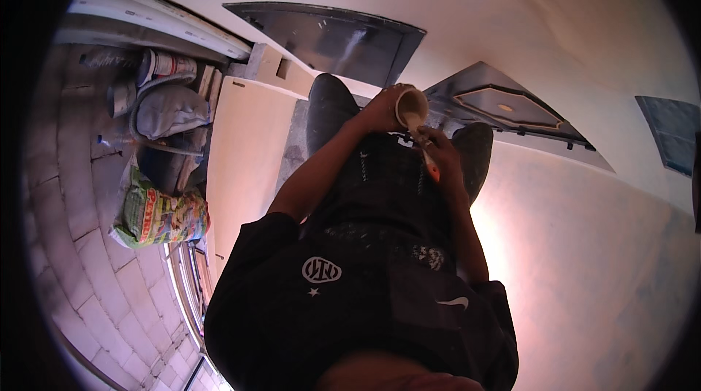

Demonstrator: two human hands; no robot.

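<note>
My left hand [378,112] is closed around a small pale cup [402,101], which is tilted so that its opening and some whitish stuff inside show. In my right hand [445,155] is what looks like a paintbrush [433,171] with an orange-red handle end. Its pale working end reaches the cup's rim, and its exact shape is hard to make out. Both hands meet in front of my thighs, between my bent knees. Whitish specks mark my dark clothes.
At the left a pale board [244,139] lies beside my leg. Beyond it sit a colourful printed sack [164,208], a grey bag [172,110] and a bucket [168,64] on paving [87,267]. Dark panels [332,37] stand ahead, next to a blotchy pale wall [584,245].
</note>
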